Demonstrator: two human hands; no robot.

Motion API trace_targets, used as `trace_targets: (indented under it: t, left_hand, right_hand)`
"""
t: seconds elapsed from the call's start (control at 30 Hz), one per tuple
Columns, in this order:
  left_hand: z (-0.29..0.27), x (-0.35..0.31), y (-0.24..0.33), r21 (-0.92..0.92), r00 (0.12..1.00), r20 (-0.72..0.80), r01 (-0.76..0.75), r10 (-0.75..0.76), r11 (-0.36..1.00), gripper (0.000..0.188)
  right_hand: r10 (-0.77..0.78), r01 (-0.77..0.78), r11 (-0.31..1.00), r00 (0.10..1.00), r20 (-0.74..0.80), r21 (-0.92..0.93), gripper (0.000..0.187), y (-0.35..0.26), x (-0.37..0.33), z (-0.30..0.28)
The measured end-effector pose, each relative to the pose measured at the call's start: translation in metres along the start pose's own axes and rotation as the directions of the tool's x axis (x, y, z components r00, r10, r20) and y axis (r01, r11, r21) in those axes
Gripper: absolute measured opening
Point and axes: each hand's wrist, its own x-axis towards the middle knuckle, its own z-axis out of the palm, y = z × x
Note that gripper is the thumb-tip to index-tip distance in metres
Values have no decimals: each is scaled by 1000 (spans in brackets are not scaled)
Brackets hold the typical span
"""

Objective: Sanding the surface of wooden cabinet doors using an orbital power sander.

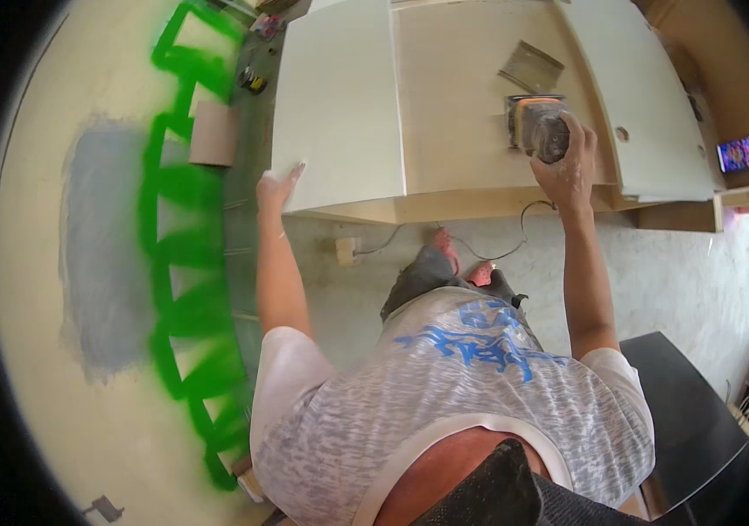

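Wrapped around the body of a dusty power sander (543, 131), my right hand (567, 171) holds it upright on a bare beige board (457, 114). An orange band circles the sander's upper part. My left hand (280, 186) grips the near left corner of a white panel (339, 96), its thumb on top; the fingers under the edge are partly hidden. This panel lies beside the beige board. Just beyond the sander rests a dusty rectangular piece (532, 67). A second white panel (642, 96), with a round hole, lies to the right.
A thin dark cord (525, 230) hangs below the bench edge near my feet. At the right, a lit phone (738, 153) lies by brown boards. A black tabletop (685, 412) stands behind me to the right. Green paint (190, 254) marks the wall on the left.
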Motion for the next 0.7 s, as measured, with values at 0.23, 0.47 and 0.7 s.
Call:
trace_targets:
  t: [0.23, 0.47, 0.7]
  left_hand:
    - [18, 6, -4, 101, 985, 171, 4, -22, 995, 93]
    - [41, 118, 14, -315, 974, -45, -223, 220, 922, 93]
    - [73, 151, 11, -215, 966, -41, -259, 256, 942, 99]
  right_hand:
    - [400, -362, 873, 915, -55, 328, 75, -14, -39, -26]
    - [538, -423, 692, 842, -27, 586, 81, -70, -86, -39]
    - [721, -582, 668, 659, -212, 464, 79, -116, -132, -32]
